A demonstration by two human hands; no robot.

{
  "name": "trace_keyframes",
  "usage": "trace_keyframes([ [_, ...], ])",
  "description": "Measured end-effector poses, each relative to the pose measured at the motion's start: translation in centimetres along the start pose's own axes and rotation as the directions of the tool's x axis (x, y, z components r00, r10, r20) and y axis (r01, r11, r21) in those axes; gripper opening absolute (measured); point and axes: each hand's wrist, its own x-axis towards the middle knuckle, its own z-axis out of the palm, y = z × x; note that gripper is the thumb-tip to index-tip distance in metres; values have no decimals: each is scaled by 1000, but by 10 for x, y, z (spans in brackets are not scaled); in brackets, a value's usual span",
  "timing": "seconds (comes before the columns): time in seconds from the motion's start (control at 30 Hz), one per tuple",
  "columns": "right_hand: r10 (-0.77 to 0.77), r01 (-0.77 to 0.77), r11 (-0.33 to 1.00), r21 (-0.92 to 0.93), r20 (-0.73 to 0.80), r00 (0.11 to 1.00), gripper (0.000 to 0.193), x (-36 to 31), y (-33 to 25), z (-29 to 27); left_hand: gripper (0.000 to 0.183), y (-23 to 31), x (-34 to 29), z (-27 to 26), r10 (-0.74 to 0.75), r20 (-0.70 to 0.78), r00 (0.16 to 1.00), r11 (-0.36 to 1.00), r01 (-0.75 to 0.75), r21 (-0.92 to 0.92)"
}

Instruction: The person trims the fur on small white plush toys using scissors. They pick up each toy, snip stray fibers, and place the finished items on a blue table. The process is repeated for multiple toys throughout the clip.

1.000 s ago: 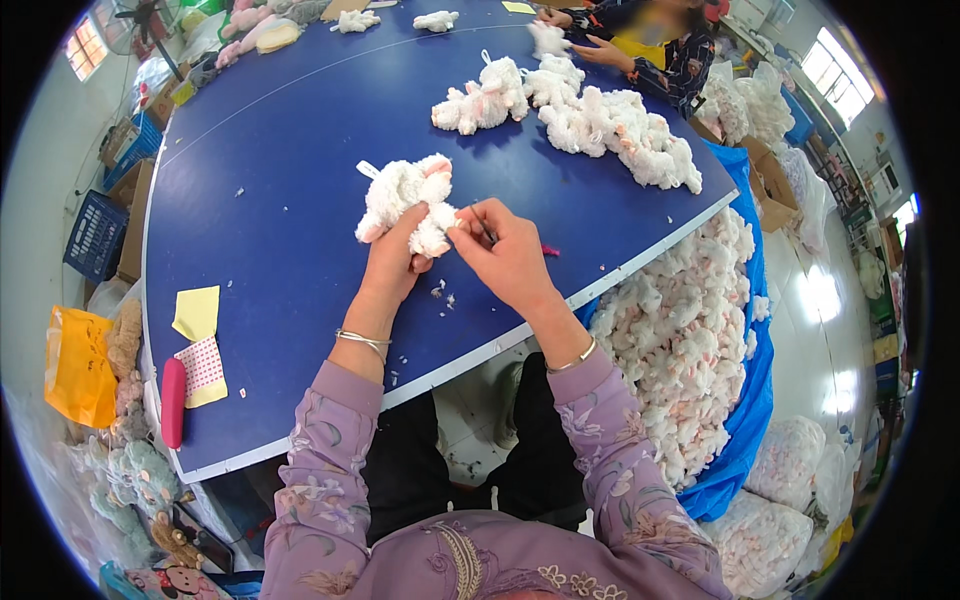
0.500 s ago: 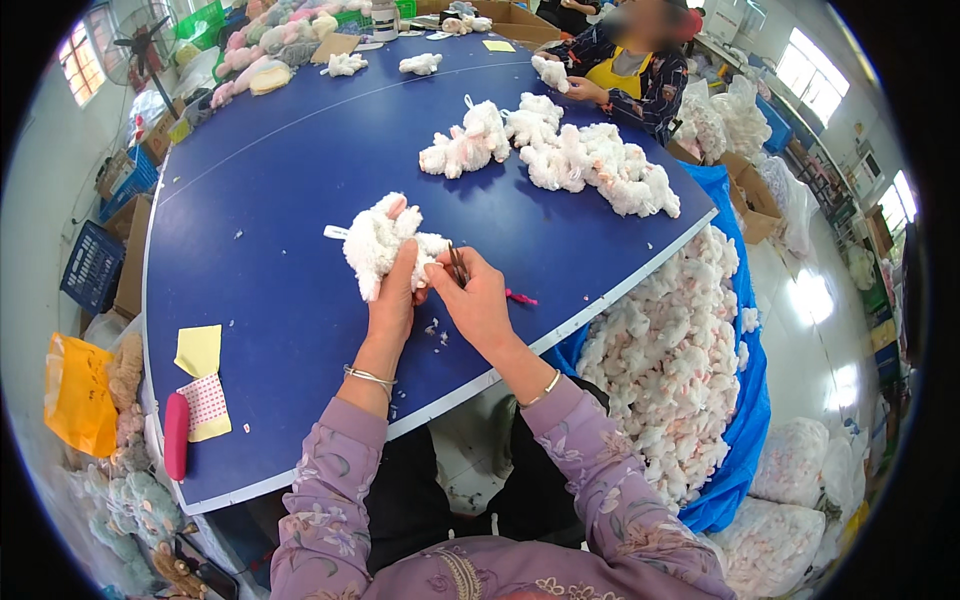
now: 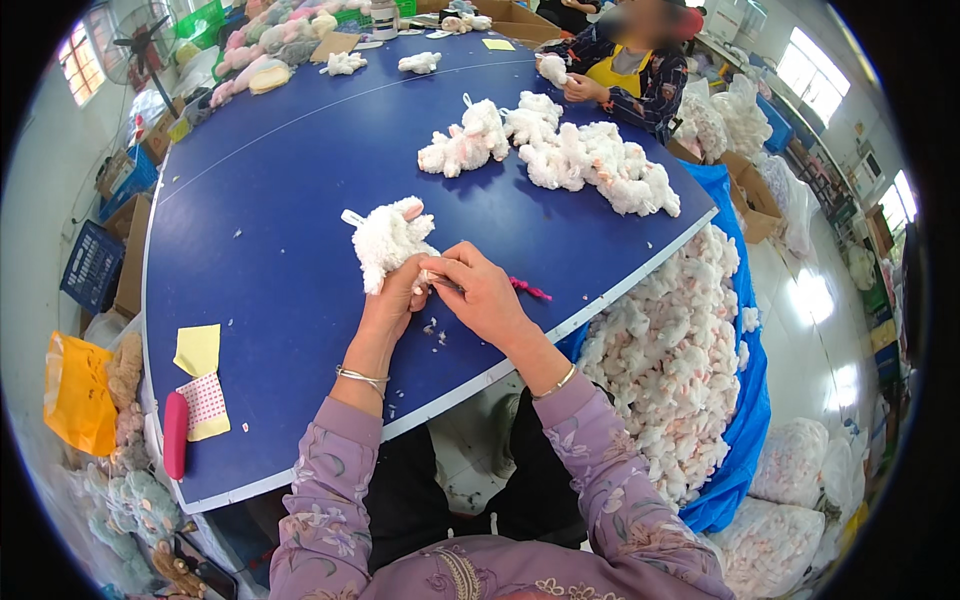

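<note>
My left hand (image 3: 392, 300) is closed around the lower part of a white plush toy (image 3: 388, 240) with pink inner ears and a white loop or tag at its side. Just to the right, my right hand (image 3: 478, 292) has its fingertips pinched at the toy's lower edge. Its curled fingers also hold small dark snips, now almost wholly hidden under them. A bright pink twisted cord (image 3: 531, 289) shows beside that hand; whether it is tied to the snips I cannot tell. White fluff scraps (image 3: 432, 328) lie below the hands.
More white plush toys (image 3: 600, 165) are heaped on the blue table (image 3: 270, 260). A blue-lined container of white toys (image 3: 660, 370) stands at its right edge. Yellow paper (image 3: 198, 350) and a pink case (image 3: 175, 435) lie left. Across the table, a person (image 3: 630, 75) holds a toy.
The plush toy has turned and shifted slightly right. My right fingers have closed over the snips, which stood out plainly before. The person opposite has tilted their toy.
</note>
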Motion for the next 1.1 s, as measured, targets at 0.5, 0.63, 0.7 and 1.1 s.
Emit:
trace_keyframes([
  [0.5, 57, -59, 997, 56, 35, 998, 17, -9, -9, 9, 20, -1, -2, 9, 108, -79, 991, 994, -109, -10],
  [0.63, 25, -26, 999, 34, 37, 999, 17, -12, -13, 5, 21, 5, -6, 17, 193, -17, 981, 980, -193, -40],
  [0.7, -25, 24, 999, 35, 6, 1000, 19, -13, -11, 5, 21, 2, -4, 13, 173, -3, 985, 984, -173, -34],
  [1.1, 476, -477, 639, 604, 177, 862, 29, 2, 25, -25, 35, -9, -18, 10, -109, 300, 948, 969, 33, 245],
])
